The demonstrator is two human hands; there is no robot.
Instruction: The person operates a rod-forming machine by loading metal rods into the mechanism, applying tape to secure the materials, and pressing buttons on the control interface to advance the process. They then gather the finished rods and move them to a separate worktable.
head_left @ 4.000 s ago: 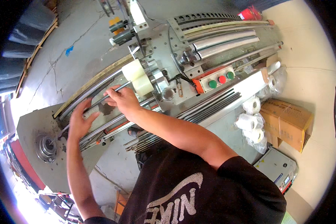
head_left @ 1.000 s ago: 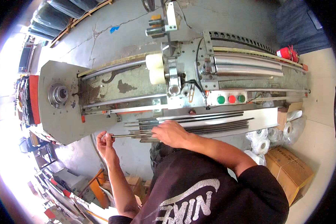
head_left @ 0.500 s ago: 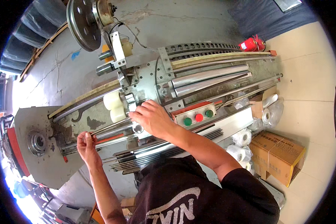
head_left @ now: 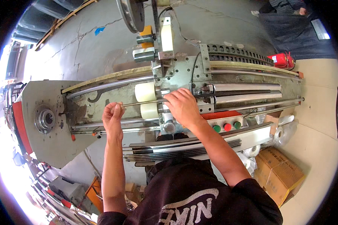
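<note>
Between its fingertips my left hand [head_left: 113, 116] pinches the left end of a thin metal rod [head_left: 141, 102]. My right hand [head_left: 183, 107] is closed around the rod farther along, its fingers over the machine's metal carriage [head_left: 182, 71]. The rod passes level across two cream-white rollers, an upper one [head_left: 145, 92] and a lower one [head_left: 149, 111]. Beyond my right hand, a dark length continues toward the gap between two silver rollers [head_left: 248, 87]; my hand hides whether it is the same rod.
Several thin rods [head_left: 184, 153] lie on a tray [head_left: 251, 135] before my body. A button box [head_left: 227, 123] with green and red buttons sits right of my right forearm. A large wheel [head_left: 132, 15] stands beyond. Farther right are red fire extinguishers [head_left: 283, 60], a cardboard box [head_left: 278, 170] and another person [head_left: 285, 5].
The view has swung, shifting the machine rightward in the picture. Both hands have moved the rod away from me, from a slant near the lower white roller to level across both.
</note>
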